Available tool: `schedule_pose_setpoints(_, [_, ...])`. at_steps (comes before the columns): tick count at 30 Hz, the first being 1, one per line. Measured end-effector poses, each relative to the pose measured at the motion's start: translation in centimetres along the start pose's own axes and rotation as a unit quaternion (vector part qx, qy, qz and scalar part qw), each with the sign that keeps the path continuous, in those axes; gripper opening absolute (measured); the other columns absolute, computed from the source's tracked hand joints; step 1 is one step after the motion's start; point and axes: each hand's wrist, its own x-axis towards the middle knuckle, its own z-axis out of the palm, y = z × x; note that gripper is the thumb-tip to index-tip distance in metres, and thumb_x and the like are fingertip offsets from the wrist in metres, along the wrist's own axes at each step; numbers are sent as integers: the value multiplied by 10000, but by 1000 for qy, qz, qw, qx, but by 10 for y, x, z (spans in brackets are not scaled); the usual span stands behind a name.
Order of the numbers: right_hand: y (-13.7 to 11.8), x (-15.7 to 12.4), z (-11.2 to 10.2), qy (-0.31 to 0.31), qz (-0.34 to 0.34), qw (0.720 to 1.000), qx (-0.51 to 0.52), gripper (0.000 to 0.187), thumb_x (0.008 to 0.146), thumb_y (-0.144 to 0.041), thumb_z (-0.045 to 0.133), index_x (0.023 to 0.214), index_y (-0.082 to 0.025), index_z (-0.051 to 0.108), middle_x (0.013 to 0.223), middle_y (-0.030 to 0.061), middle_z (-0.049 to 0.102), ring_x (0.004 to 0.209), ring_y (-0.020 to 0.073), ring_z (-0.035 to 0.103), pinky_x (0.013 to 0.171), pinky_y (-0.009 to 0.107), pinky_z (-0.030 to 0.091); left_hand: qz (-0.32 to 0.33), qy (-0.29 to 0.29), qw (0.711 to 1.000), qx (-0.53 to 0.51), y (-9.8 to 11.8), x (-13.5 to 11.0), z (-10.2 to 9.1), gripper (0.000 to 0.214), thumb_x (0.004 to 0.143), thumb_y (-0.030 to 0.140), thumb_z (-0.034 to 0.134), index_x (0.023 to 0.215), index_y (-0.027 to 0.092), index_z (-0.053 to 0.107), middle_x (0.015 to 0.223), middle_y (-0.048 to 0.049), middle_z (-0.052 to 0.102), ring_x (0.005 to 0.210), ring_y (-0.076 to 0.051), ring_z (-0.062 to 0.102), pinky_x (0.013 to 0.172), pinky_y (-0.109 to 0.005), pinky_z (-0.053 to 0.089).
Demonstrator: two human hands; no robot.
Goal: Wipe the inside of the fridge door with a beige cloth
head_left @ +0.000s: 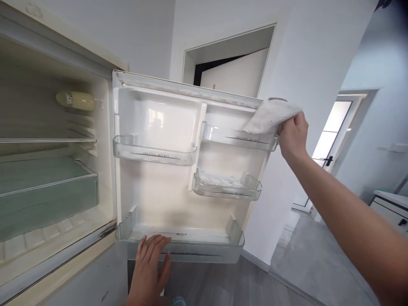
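Observation:
A white cloth [274, 114] drapes over the top outer corner of the open fridge door [159, 199]. My right hand [293, 134] is closed on the cloth's right end, beside the upper right door shelf [236, 137]. Low on the door, my left hand [151, 259] grips the front of the clear bottom door shelf [210, 251], with its fingers over the rim and its thumb on the outside. Dark grime marks the door's top seal [191, 91]. Two more clear shelves, the left door shelf [156, 154] and the lower right door shelf [228, 187], are fixed to the door.
On the left, the fridge interior [105, 182] holds a glass shelf [47, 140] and a greenish clear drawer [47, 204]. A yellowish lamp cover [76, 101] is on its inner side wall. Behind the door stands a white wall [287, 63]; farther right is a glazed door [334, 127].

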Motion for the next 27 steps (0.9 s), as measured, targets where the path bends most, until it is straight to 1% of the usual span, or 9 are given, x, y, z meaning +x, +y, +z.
schedule_pose_setpoints(3, [10,-14,5,56,0,995,78,181,803,-296,476,940,-219,565,1088,56,616,1016,155,558,853,285,462,3,3,1000,-3,0,0,-2,383,785,222,560,1162,265,506,1045,9,719,1062,-184,614,1059,-436,331])
schedule_pose_setpoints(6, [23,-44,4,98,92,981,143,220,779,-386,522,925,-223,548,1012,44,615,917,150,584,705,247,485,6,3,1000,-2,-1,-2,-3,383,784,208,554,1160,260,505,1040,8,720,1068,-182,609,1068,-431,313])
schedule_pose_setpoints(8, [33,-77,2,114,154,968,164,329,751,-478,573,955,-220,563,938,26,603,854,155,584,628,246,477,2,-3,1000,-10,-2,-3,-2,381,789,215,547,1164,271,504,1051,4,720,1076,-184,608,1064,-434,325])
schedule_pose_setpoints(11, [49,-136,-6,132,234,951,152,402,713,-466,617,1016,-203,590,916,5,601,825,151,571,612,240,465,-13,-9,1000,-25,-2,-4,0,381,799,220,537,1172,288,502,1061,8,718,1078,-184,613,1055,-444,352])
schedule_pose_setpoints(16, [87,-232,-31,124,361,917,120,376,596,-424,666,887,-189,635,934,28,653,893,197,587,687,267,482,-28,-6,999,-30,1,-3,0,381,797,216,539,1171,281,502,1063,4,713,1089,-187,611,1058,-461,371])
schedule_pose_setpoints(18, [101,-266,-44,90,411,904,80,349,569,-444,638,809,-190,640,846,43,670,861,238,608,715,327,499,-31,-9,999,-32,2,-2,-2,380,797,212,536,1171,272,499,1058,-4,716,1088,-187,613,1056,-459,378])
schedule_pose_setpoints(22, [117,-317,-72,-62,418,906,5,311,560,-487,625,690,-208,669,794,72,694,959,314,616,910,426,465,-42,-15,998,-39,3,-1,-6,359,805,212,522,1157,276,501,1044,-12,726,1067,-200,637,1030,-500,436])
schedule_pose_setpoints(25, [125,-336,-93,-166,480,861,16,229,549,-454,625,596,-234,668,737,76,696,956,340,632,944,436,454,-57,-28,997,-50,3,0,-8,356,809,221,514,1159,282,513,1061,-24,729,1085,-221,644,1021,-548,477])
schedule_pose_setpoints(27, [135,-341,-104,-172,498,850,18,212,508,-466,629,524,-256,651,692,77,690,868,352,655,874,433,496,-53,-48,996,-46,4,1,-11,393,817,209,498,1202,284,499,1125,-26,720,1152,-221,619,1045,-562,484])
